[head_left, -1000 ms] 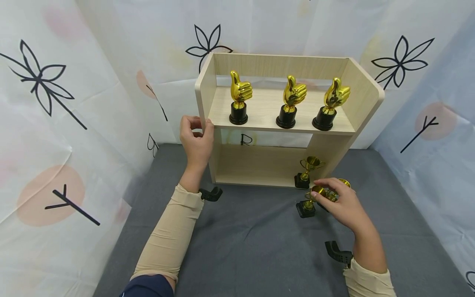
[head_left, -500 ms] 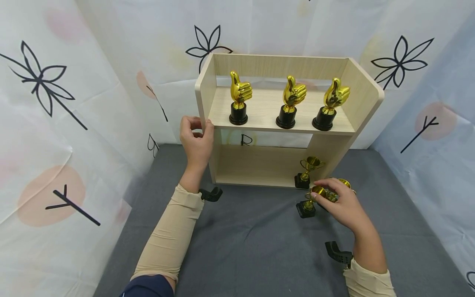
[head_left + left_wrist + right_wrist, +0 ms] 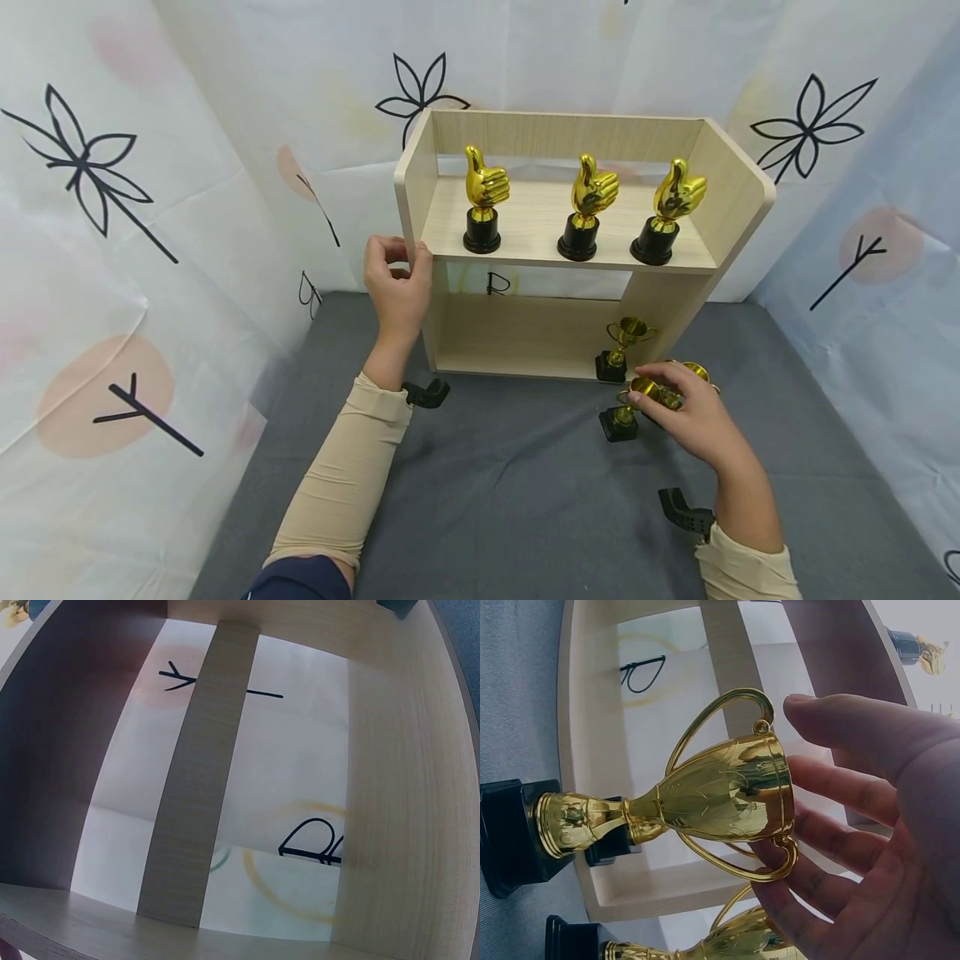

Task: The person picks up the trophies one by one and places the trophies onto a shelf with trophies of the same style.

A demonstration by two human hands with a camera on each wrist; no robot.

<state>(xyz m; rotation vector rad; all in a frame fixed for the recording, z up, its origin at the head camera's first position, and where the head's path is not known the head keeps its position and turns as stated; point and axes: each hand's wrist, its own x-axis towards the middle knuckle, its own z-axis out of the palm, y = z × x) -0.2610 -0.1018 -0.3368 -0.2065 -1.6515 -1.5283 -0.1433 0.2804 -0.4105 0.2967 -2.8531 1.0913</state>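
Observation:
My left hand (image 3: 401, 287) grips the left side panel of a light wooden two-tier shelf (image 3: 525, 337), thumb by its front edge. At the shelf's lower right, my right hand (image 3: 697, 412) is around the bowl of a gold trophy cup (image 3: 727, 791). Its fingers curl behind the bowl and the thumb lies beside one handle. This cup stands on a black base (image 3: 618, 425) on the cloth. A second trophy cup (image 3: 630, 329) stands on the lower tier at the right. Another trophy cup (image 3: 742, 937) is beside the held one, partly hidden by my hand in the head view.
Three gold thumbs-up trophies, the left one (image 3: 486, 187), the middle one (image 3: 592, 192) and the right one (image 3: 678, 192), stand on the upper tier. Dark grey cloth (image 3: 510, 500) covers the table. White patterned fabric (image 3: 187, 208) hangs around it.

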